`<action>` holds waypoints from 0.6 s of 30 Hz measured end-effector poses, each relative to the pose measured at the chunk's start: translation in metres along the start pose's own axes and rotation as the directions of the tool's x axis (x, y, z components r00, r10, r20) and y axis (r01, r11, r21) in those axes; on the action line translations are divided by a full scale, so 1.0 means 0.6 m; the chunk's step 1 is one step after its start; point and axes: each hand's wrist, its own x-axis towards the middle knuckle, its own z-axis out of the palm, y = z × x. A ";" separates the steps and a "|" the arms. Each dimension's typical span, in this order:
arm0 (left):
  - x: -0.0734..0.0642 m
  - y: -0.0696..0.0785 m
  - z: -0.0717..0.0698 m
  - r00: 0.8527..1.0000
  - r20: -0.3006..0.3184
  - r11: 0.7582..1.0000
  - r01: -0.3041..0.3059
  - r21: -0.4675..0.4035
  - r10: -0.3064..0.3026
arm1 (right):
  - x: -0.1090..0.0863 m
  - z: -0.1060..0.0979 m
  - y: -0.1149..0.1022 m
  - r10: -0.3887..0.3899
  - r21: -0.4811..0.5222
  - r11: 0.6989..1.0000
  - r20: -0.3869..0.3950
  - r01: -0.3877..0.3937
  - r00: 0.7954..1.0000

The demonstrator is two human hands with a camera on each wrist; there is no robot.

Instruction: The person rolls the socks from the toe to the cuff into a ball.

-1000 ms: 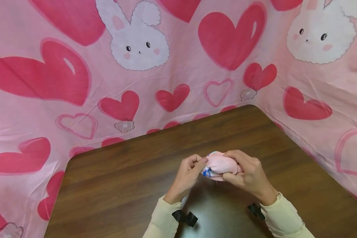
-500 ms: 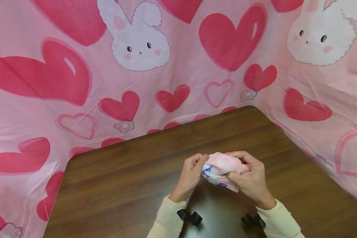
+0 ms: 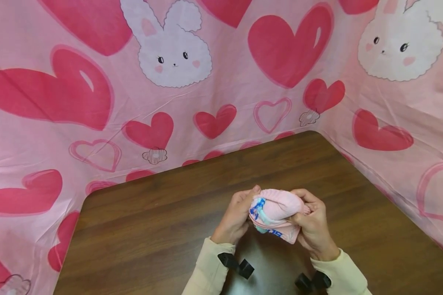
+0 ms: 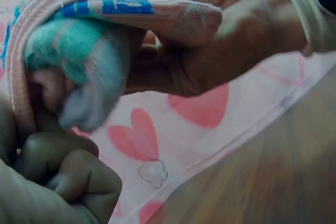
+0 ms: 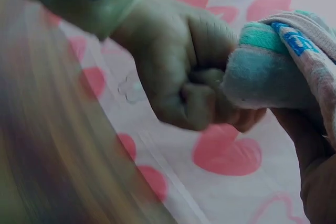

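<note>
A bundle of pink socks (image 3: 285, 203), with blue lettering and a teal band, is held above the table between both hands. My left hand (image 3: 233, 218) grips its left end, thumb up along the edge. In the left wrist view the left hand's fingers (image 4: 71, 174) are curled below the ribbed cuff (image 4: 22, 72), which gapes around teal and grey fuzzy fabric (image 4: 97, 56). My right hand (image 3: 315, 225) pinches the right end, thumb in front. A flap with blue letters (image 3: 275, 232) hangs below the bundle. Part of each hand's grip is hidden behind the fabric.
The brown wooden table (image 3: 162, 229) lies beneath the hands. A pink curtain (image 3: 221, 155) with hearts and rabbits stands along its back, left and right sides. Black wrist devices (image 3: 236, 265) are strapped at both cream sleeves (image 3: 210, 264).
The bundle has been turned and spread, so the lettered flap now hangs lower and more of the teal band shows. The left hand shifted slightly right; the right hand moved a little lower.
</note>
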 end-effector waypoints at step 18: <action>0.013 -0.024 0.017 0.992 -0.031 0.990 0.117 -0.082 -0.119 | 0.005 0.046 0.022 0.149 0.568 0.813 0.012 -0.129 0.989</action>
